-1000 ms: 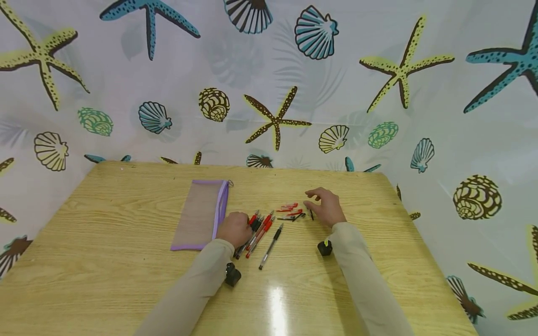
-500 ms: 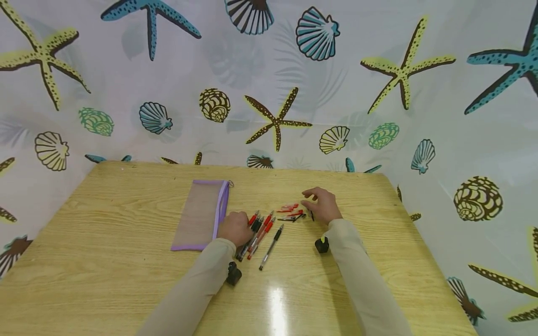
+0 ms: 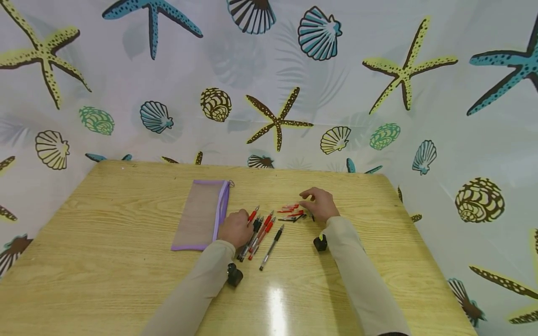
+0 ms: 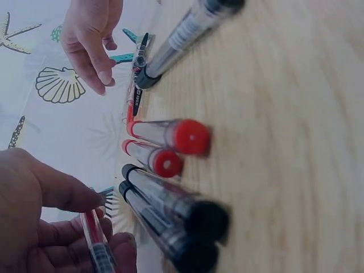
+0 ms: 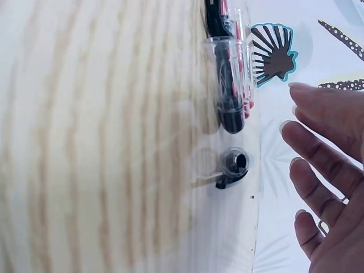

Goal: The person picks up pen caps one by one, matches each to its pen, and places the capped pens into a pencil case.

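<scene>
My left hand point(image 3: 236, 228) pinches a red gel pen point(image 4: 98, 242) between thumb and fingers, at the left side of a row of red and black pens point(image 3: 262, 235). Part of that pen is hidden by the hand in the head view. A lone black pen point(image 3: 272, 247) lies to the right of the row. Over to the right, my right hand point(image 3: 321, 205) hovers beside small red and black pen caps point(image 3: 295, 213), fingers relaxed and holding nothing. In the right wrist view a clear cap with a black clip point(image 5: 230, 85) lies close to those fingers.
A mesh zip pouch point(image 3: 197, 214) with purple edging lies flat, just left of my left hand. The wooden table point(image 3: 105, 233) ends at a curtain point(image 3: 269, 70) printed with shells and starfish.
My left hand has drawn the red pen slightly away from the other pens, and its tip now points up further back. The right hand has drifted a little left, toward the caps.
</scene>
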Demonstrator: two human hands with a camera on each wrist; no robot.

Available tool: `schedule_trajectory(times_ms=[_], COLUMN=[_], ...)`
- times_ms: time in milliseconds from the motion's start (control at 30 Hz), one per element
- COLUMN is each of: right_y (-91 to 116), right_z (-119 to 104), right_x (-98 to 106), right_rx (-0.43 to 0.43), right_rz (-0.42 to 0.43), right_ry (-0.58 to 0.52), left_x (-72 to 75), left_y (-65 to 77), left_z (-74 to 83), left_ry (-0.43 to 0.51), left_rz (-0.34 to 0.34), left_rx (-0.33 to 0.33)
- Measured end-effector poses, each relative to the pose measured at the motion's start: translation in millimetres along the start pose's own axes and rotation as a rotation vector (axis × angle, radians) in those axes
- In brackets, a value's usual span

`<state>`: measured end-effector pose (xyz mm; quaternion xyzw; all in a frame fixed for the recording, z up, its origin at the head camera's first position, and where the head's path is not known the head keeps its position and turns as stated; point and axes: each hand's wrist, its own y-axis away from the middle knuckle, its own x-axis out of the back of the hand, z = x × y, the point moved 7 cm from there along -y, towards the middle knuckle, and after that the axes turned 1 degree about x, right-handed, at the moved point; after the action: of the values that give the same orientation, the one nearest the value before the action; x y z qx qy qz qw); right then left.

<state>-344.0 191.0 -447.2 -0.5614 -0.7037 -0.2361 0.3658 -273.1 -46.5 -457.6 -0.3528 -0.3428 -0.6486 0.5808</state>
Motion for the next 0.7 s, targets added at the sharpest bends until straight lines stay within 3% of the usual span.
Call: schedule_trajectory(times_ms=[167, 467, 700], right_y=[-4.3, -13.8, -19.1], right_z=[1.2, 4.2, 3.3], right_x=[-3.3, -9.6, -15.8], right_rx=[-0.013, -0.036, -0.036], right_rz=[-0.032, -0.085, -0.116], right_ry=[0.008, 0.056, 0.116], left_x=[3.8, 8.5, 12.0], left_y=[1.6, 6.1, 10.8], left_z=[2.1, 3.3, 6.8], left_ry=[0.04, 0.182, 0.23], left_rz=[0.025, -0.042, -0.024], left_rx=[-0.022, -0.003, -0.066])
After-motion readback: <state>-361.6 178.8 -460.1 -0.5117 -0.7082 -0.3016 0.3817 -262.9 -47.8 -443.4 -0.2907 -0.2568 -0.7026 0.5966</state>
